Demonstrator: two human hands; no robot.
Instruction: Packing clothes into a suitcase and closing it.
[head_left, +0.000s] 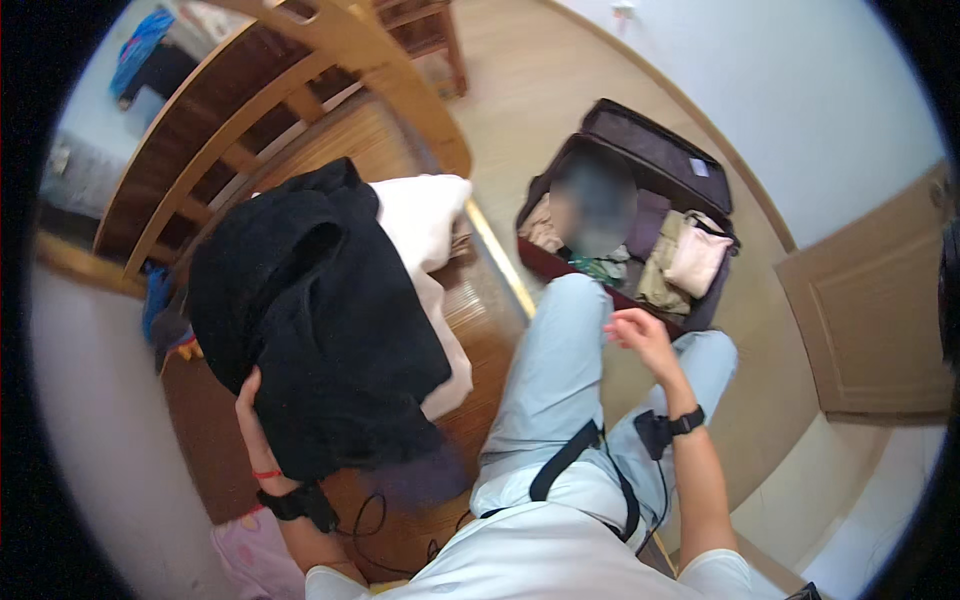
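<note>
A large black garment (322, 300) lies bunched over white cloth (420, 217) on the wooden slats at the left. My left hand (251, 390) is at the lower left edge of the black garment, its fingers partly hidden by the cloth, so its grip cannot be told. Over my knees, my right hand (637, 337) hangs with bent fingers and nothing visible in it. Just beyond my knees an opened dark suitcase (536, 259) on the floor holds folded clothes, among them a pale pink garment (697, 259) and a khaki one (660, 274). Part of its contents is blurred.
A wooden bed frame rail (420, 97) curves across the upper left. Cables (367, 517) lie near my left forearm, by a pink patterned cloth (259, 551). A wooden door (870, 300) stands at the right, and a white wall runs behind the suitcase.
</note>
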